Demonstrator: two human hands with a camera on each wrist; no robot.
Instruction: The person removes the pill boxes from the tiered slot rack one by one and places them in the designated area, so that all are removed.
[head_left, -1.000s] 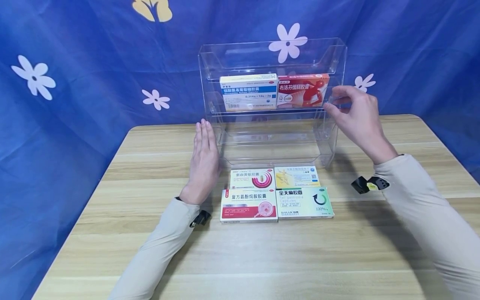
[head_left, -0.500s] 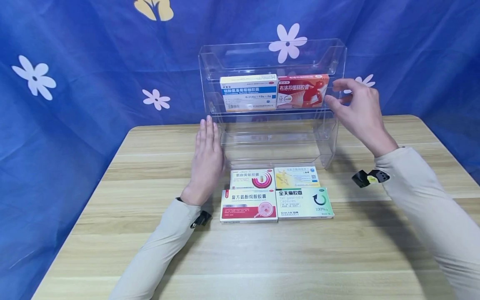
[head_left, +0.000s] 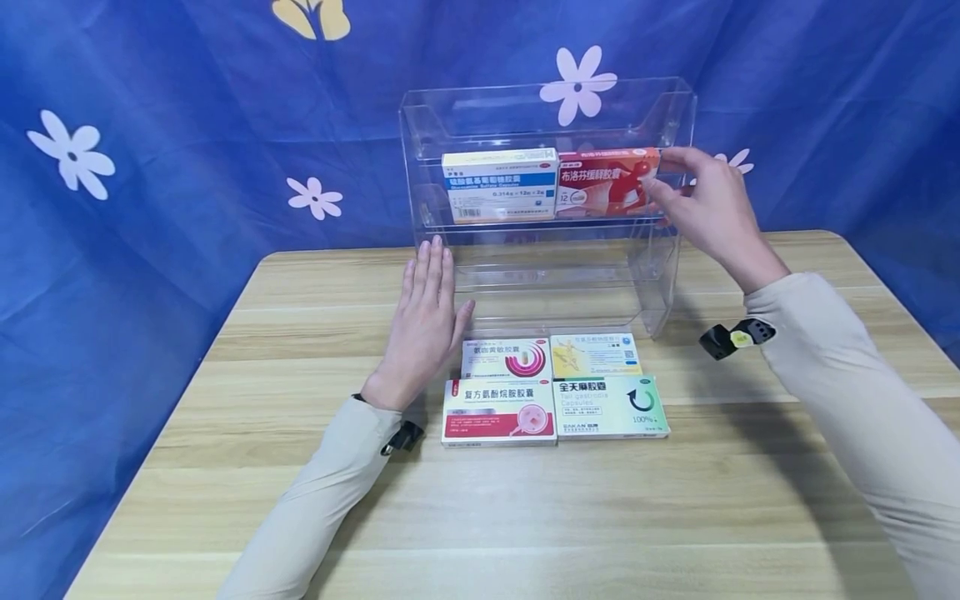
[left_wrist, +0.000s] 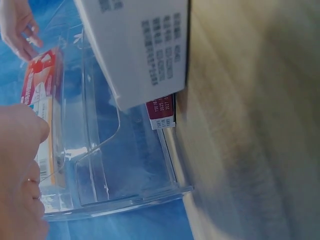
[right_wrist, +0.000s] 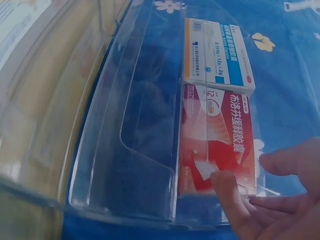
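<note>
A clear acrylic display rack stands at the back of the table. On its upper tier, a white-and-blue medicine box and a red medicine box stand side by side. My right hand pinches the right end of the red box, with the thumb on its front face in the right wrist view. Straight-fingered, my left hand is beside the rack's lower left side; whether it touches the rack I cannot tell.
In front of the rack several medicine boxes lie flat in two rows: a white-and-pink box, a yellow-and-white box, a white-and-red box and a green box. A blue flowered cloth hangs behind the table.
My right hand has moved left from just beside the rack onto the red box's right end. My left hand has shifted slightly right, its thumb now spread. The boxes look unmoved.
</note>
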